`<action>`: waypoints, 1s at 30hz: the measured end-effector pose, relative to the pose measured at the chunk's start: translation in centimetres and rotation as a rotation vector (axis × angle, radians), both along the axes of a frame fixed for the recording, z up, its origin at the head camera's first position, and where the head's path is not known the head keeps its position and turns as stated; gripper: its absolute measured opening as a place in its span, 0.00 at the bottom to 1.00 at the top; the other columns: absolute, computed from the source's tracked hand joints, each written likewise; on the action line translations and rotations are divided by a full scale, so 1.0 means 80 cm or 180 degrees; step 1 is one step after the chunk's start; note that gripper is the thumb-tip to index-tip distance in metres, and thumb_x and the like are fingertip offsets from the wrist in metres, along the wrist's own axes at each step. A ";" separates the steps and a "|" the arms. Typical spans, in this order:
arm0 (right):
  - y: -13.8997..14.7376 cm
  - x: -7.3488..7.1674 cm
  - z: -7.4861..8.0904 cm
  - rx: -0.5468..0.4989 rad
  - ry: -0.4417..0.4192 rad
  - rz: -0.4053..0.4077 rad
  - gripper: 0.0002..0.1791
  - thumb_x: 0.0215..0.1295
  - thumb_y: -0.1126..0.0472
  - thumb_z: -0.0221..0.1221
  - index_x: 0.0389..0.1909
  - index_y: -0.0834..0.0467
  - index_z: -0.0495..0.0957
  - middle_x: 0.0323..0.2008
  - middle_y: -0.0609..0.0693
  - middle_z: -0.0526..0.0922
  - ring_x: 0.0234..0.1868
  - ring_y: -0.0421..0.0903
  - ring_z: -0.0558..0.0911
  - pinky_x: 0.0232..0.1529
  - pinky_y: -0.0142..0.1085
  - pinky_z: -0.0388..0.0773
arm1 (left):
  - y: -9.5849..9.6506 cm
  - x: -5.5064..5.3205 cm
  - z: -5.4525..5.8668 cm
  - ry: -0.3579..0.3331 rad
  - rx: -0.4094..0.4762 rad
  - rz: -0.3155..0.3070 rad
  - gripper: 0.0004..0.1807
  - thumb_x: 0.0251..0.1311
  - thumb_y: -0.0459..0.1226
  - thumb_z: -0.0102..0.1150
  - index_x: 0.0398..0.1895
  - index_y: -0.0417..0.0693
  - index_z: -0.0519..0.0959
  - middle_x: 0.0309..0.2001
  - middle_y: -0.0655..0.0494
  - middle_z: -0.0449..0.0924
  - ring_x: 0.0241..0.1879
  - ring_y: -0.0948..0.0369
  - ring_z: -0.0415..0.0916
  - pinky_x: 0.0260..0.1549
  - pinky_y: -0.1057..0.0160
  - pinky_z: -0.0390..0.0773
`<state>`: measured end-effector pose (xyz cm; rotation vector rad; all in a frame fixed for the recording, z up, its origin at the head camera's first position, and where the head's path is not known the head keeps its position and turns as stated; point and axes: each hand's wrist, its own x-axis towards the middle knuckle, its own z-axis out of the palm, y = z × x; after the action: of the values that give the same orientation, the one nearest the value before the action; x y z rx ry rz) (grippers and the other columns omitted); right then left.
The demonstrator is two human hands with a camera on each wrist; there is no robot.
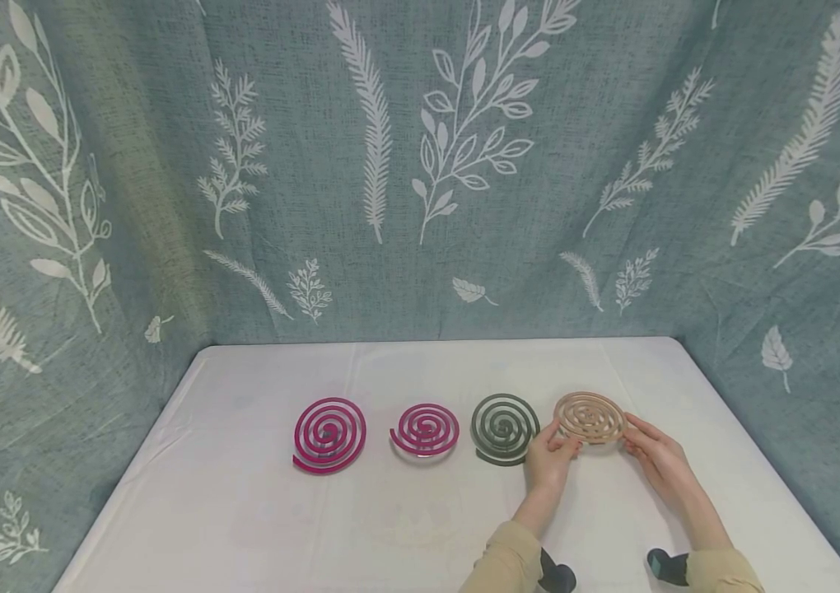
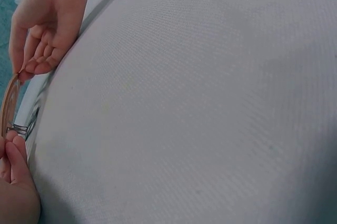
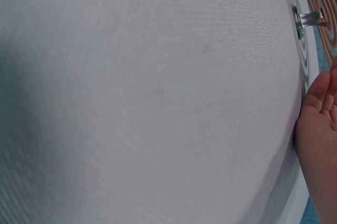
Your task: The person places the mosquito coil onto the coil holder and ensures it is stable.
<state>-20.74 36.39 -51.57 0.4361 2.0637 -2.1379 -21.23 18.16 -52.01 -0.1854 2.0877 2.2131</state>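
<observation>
A tan mosquito coil is held level above the right part of the table by both hands. My left hand pinches its left edge between thumb and fingers, and my right hand pinches the opposite edge. Under the coil's middle, a small metal stand shows in the right wrist view; whether the two touch I cannot tell. Just left of my left hand lies a dark green coil, partly covered by that hand's fingers.
Two crimson coils sit farther left: a larger-looking crimson coil at the far left and another crimson coil that looks raised, with something pale under it. A white cloth covers the table. Patterned blue-green fabric surrounds its back and sides.
</observation>
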 end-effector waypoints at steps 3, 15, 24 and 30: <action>0.000 0.000 0.000 -0.0002 -0.0012 -0.0008 0.42 0.69 0.50 0.54 0.73 0.63 0.44 0.40 0.25 0.73 0.40 0.25 0.73 0.47 0.18 0.72 | 0.000 0.000 0.000 0.0007 -0.0016 -0.0007 0.25 0.56 0.31 0.60 0.59 0.40 0.72 0.28 0.53 0.85 0.30 0.63 0.83 0.32 0.74 0.81; -0.002 0.001 0.000 -0.0023 -0.0054 -0.0037 0.39 0.70 0.52 0.52 0.74 0.61 0.44 0.42 0.27 0.69 0.42 0.25 0.73 0.49 0.17 0.72 | 0.000 0.000 0.000 -0.0036 0.0061 -0.0005 0.25 0.57 0.31 0.60 0.60 0.40 0.72 0.29 0.53 0.84 0.31 0.63 0.83 0.33 0.74 0.81; -0.002 0.000 0.000 0.0001 -0.0080 -0.0067 0.38 0.71 0.53 0.51 0.74 0.61 0.45 0.43 0.28 0.69 0.41 0.26 0.72 0.48 0.18 0.72 | 0.001 -0.001 0.000 -0.0033 0.0036 0.0007 0.24 0.56 0.31 0.60 0.59 0.40 0.73 0.28 0.54 0.84 0.31 0.63 0.83 0.32 0.74 0.81; -0.002 0.000 -0.001 0.0035 -0.0081 -0.0049 0.39 0.70 0.53 0.51 0.74 0.61 0.44 0.45 0.30 0.68 0.42 0.25 0.72 0.49 0.17 0.72 | 0.001 -0.001 0.000 0.0028 -0.0004 -0.0002 0.24 0.57 0.31 0.60 0.59 0.39 0.72 0.28 0.53 0.84 0.30 0.63 0.83 0.31 0.74 0.81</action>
<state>-20.73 36.20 -51.62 0.4794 2.0661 -2.1193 -21.28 18.23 -52.04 -0.1754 2.0934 2.2162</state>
